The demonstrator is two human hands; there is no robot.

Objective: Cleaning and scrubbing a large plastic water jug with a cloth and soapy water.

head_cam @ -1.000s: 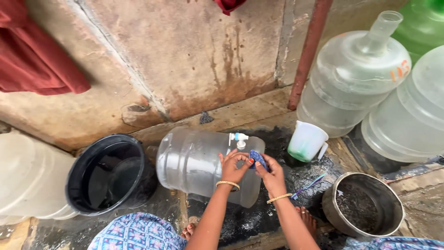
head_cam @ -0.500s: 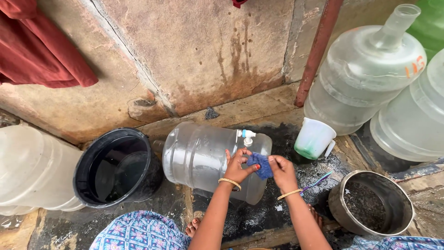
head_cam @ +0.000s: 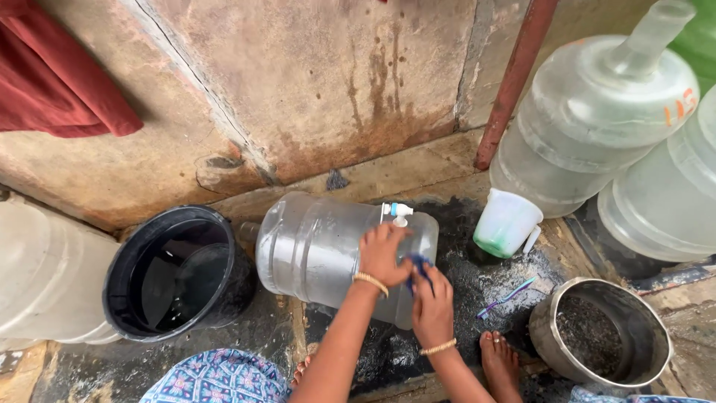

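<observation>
A person crouches, both forearms reaching forward. The right hand (head_cam: 431, 310) is closed around a small blue scrubbing cloth (head_cam: 418, 267), pressing it against the base end of a large clear plastic water jug (head_cam: 321, 246) lying on its side. The left hand (head_cam: 384, 252) rests spread on the jug, fingers loosely curled, steadying it. The jug looks bulky, smooth and likely slippery when wet; its neck seems the surest grip. Right of the hands lie a toothbrush (head_cam: 507, 297) and steel pot (head_cam: 600, 332); left, a black bucket (head_cam: 179, 272).

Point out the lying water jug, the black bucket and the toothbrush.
lying water jug (head_cam: 313, 246): head view, on its clear side wall.
black bucket (head_cam: 119, 306): head view, on its rim.
toothbrush (head_cam: 507, 297): head view, on its handle.
</observation>
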